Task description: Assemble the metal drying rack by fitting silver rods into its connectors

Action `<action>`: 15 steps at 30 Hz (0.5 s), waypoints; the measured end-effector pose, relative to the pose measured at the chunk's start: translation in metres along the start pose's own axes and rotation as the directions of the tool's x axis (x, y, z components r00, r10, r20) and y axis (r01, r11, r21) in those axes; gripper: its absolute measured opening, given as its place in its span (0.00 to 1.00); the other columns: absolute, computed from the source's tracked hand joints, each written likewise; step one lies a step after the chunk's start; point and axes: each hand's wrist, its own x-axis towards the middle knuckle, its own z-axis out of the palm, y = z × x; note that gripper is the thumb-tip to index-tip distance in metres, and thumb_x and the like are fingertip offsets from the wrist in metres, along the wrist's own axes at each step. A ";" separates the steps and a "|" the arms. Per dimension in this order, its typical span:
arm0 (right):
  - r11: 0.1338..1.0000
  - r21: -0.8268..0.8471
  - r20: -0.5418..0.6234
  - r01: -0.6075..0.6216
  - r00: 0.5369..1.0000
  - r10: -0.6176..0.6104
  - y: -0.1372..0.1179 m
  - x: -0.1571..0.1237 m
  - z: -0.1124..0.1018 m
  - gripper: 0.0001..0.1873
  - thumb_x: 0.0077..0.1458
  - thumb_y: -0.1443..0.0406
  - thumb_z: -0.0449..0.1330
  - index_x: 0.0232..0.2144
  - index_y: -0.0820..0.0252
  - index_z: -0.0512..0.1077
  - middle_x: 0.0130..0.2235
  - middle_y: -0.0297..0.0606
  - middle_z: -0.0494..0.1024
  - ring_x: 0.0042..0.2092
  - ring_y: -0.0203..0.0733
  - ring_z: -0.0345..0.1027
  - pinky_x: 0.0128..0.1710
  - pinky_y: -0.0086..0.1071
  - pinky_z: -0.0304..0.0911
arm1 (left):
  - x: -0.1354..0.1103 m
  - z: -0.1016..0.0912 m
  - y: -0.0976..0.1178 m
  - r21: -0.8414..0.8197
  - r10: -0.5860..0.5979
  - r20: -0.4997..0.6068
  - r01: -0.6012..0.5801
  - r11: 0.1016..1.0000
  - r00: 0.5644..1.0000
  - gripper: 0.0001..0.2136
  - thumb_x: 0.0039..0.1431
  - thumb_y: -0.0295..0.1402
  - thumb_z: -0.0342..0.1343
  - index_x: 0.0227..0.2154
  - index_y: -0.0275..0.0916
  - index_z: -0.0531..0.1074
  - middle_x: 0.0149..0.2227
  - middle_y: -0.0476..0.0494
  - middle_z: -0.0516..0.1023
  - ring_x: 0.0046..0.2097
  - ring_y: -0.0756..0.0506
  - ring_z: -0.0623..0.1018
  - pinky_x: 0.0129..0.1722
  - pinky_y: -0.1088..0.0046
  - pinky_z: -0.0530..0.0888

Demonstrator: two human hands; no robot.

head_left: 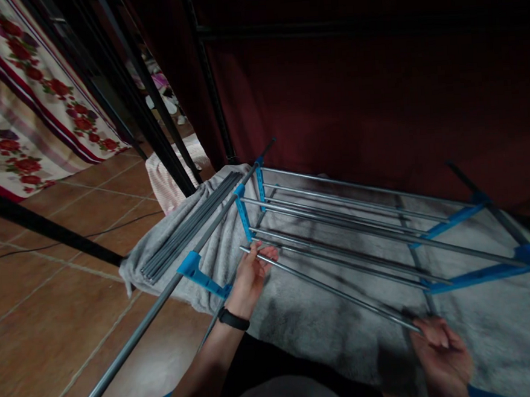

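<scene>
A metal rack frame [339, 217] with blue plastic connectors [243, 215] lies on a grey fuzzy blanket [327, 315]. Both hands hold one loose grey metal rod [335, 290] that runs across the front of the frame. My left hand [250, 278] grips its left end close to a blue connector. My right hand [441, 346] is closed round its right end near the bottom edge. A black band sits on my left wrist.
A bundle of spare grey rods [189, 228] rests on the blanket's left part. A long pole with a blue joint [190, 267] runs diagonally over the brown tiled floor [50, 310]. Dark red cloth [376, 94] hangs behind; a floral sheet [17, 101] is at far left.
</scene>
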 end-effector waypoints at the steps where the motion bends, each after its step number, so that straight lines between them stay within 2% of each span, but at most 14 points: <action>1: 0.998 0.058 0.014 -0.016 1.000 0.015 0.001 -0.002 0.003 0.15 0.38 0.76 0.60 0.29 0.57 0.64 0.20 0.21 0.55 0.19 0.28 0.50 0.20 0.25 0.60 | 0.000 0.001 -0.003 -0.030 -0.054 -0.017 0.053 0.998 0.998 0.10 0.65 0.39 0.59 0.40 0.36 0.73 0.36 0.37 0.81 0.38 0.42 0.82 0.42 0.60 0.79; 4: 0.990 0.139 0.042 -0.040 0.999 0.034 0.001 -0.003 0.007 0.16 0.39 0.76 0.61 0.29 0.56 0.62 0.20 0.20 0.53 0.19 0.28 0.50 0.20 0.25 0.59 | -0.002 0.004 -0.009 -0.126 -0.158 -0.034 0.153 0.980 0.987 0.13 0.68 0.41 0.54 0.34 0.36 0.74 0.33 0.39 0.80 0.37 0.43 0.81 0.43 0.59 0.80; 8: 0.989 0.126 0.035 -0.078 0.997 0.074 0.002 -0.003 0.009 0.17 0.41 0.70 0.66 0.32 0.56 0.63 0.23 0.22 0.60 0.22 0.30 0.56 0.23 0.28 0.62 | -0.002 0.009 -0.014 -0.214 -0.140 0.010 0.139 0.967 0.990 0.12 0.68 0.37 0.56 0.31 0.36 0.74 0.25 0.48 0.73 0.27 0.50 0.75 0.35 0.67 0.78; 11: 0.982 0.136 0.035 -0.128 0.992 0.125 0.010 -0.005 0.015 0.18 0.40 0.67 0.68 0.32 0.56 0.64 0.24 0.23 0.63 0.25 0.31 0.60 0.26 0.29 0.63 | 0.001 0.009 -0.016 -0.244 -0.135 0.052 0.144 0.959 0.989 0.14 0.68 0.37 0.55 0.27 0.36 0.73 0.18 0.54 0.63 0.19 0.54 0.64 0.24 0.75 0.71; 15: 0.971 0.157 0.058 -0.180 0.983 0.173 0.027 -0.011 0.026 0.14 0.42 0.68 0.65 0.28 0.57 0.62 0.22 0.22 0.59 0.23 0.30 0.57 0.25 0.28 0.62 | 0.006 0.005 -0.016 -0.261 -0.136 0.082 0.153 0.953 0.987 0.19 0.70 0.38 0.52 0.22 0.36 0.69 0.14 0.57 0.51 0.15 0.56 0.53 0.16 0.79 0.57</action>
